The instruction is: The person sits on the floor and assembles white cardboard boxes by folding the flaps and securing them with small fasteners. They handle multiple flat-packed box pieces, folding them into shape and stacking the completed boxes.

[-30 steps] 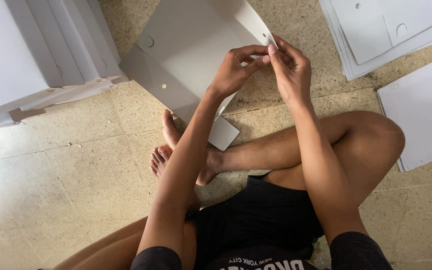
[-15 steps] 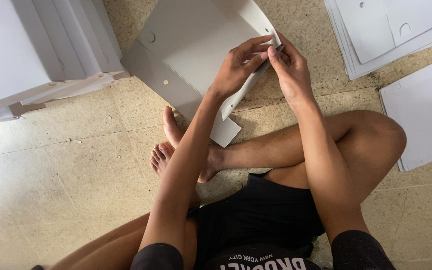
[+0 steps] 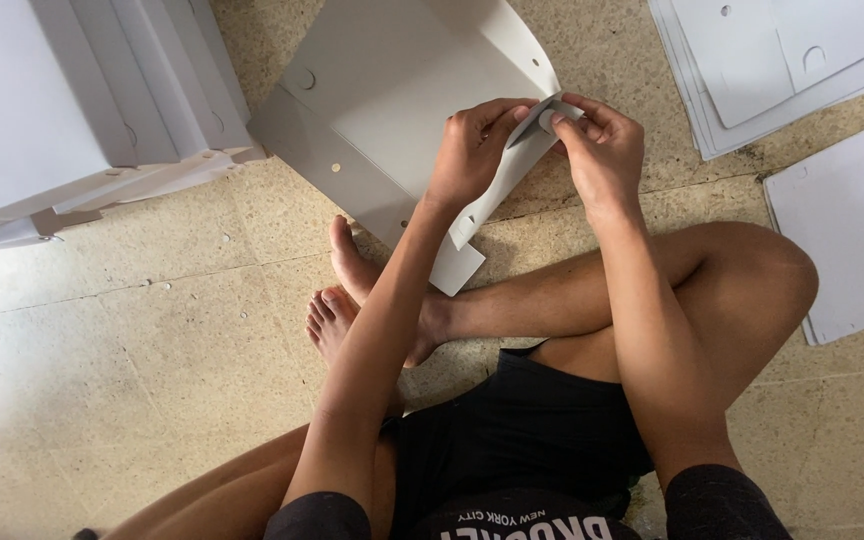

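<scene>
Soft even daylight, glare at left, faint shadows, sharp focus, no blur

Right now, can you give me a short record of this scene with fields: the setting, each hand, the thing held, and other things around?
Setting: person sitting cross-legged on a speckled floor
Left hand: fingers pinch the flap of a grey die-cut cardboard sheet
Right hand: fingers pinch the same flap at its tip, close to the left hand
Sheet state: partly folded, lower edge near the bare feet
Left side: stack of white folded boxes
Right side: piles of flat cardboard sheets
</scene>
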